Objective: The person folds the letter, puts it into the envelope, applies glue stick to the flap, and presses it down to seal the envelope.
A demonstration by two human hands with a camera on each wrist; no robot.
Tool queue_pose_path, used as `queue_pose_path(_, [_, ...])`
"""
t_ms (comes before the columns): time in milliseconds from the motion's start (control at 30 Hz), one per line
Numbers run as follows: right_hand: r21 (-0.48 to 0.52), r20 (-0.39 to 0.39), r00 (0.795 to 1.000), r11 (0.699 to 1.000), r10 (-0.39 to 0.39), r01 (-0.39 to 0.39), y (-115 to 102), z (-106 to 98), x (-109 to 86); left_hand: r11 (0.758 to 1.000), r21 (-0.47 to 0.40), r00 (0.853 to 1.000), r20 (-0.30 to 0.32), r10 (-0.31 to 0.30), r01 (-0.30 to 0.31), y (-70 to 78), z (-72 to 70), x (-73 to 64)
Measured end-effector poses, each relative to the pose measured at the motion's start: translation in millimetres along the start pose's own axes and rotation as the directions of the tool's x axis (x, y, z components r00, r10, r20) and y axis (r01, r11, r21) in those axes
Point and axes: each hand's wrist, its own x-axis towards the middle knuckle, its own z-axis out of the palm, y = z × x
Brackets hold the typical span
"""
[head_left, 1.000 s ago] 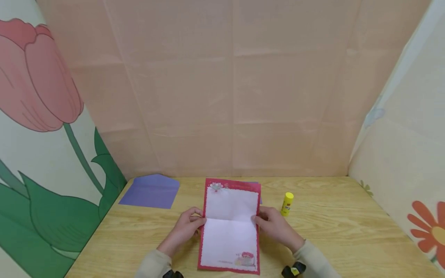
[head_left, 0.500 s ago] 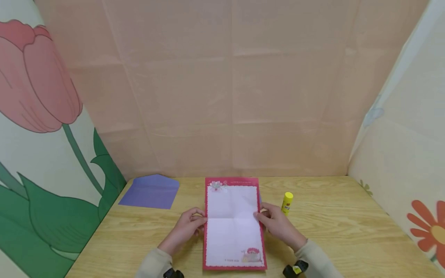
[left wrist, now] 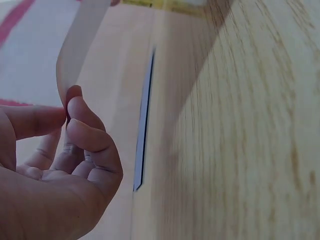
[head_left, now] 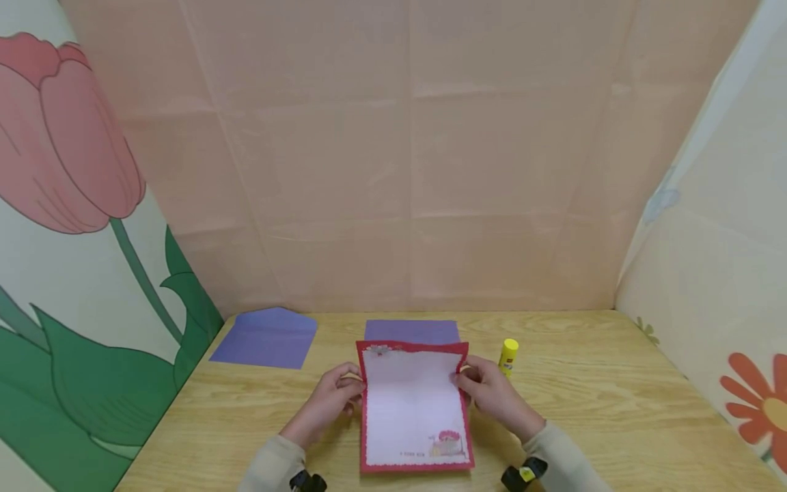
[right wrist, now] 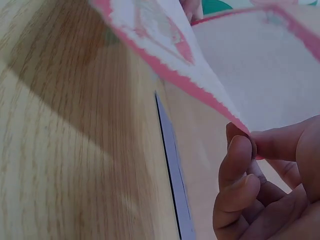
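Between both hands is a sheet of letter paper [head_left: 412,410], white inside a red border, with a small drawing at its lower right and a crease across its width. My left hand [head_left: 332,400] pinches its left edge at the crease, thumb against fingers. On the opposite edge my right hand [head_left: 492,393] pinches in the same way. The upper part of the sheet bends up at the crease, as the right wrist view also shows with the paper [right wrist: 200,95] held off the table. Behind the sheet lies a purple envelope [head_left: 412,331], its near part hidden.
Another purple envelope [head_left: 267,342], flap unfolded, lies at the table's back left. A yellow glue stick [head_left: 508,357] stands just beyond my right hand. The wooden table [head_left: 615,396] ends at a beige sheet hung behind it.
The letter paper was spread nearly flat; its top edge has come down toward me as it bends at the crease. More of the envelope behind it shows. Both hands stay nearly in place.
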Motion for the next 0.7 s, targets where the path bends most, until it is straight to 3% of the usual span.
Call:
queue_pose_path(333, [0.051, -0.005, 0.993, 0.992, -0.117, 0.117, 6.4, 2.1, -0.1, 1.000, 0.021, 1.000, -0.020, 0.016, -0.015, -1.1, 1.1, 1.5])
queue_pose_path(700, [-0.002, -0.046, 0.997, 0.998, -0.067, 0.067, 3.3, 3.5, -3.4, 0.999, 0.048, 0.999, -0.033, 0.016, -0.014, -1.8, 1.2, 3.9])
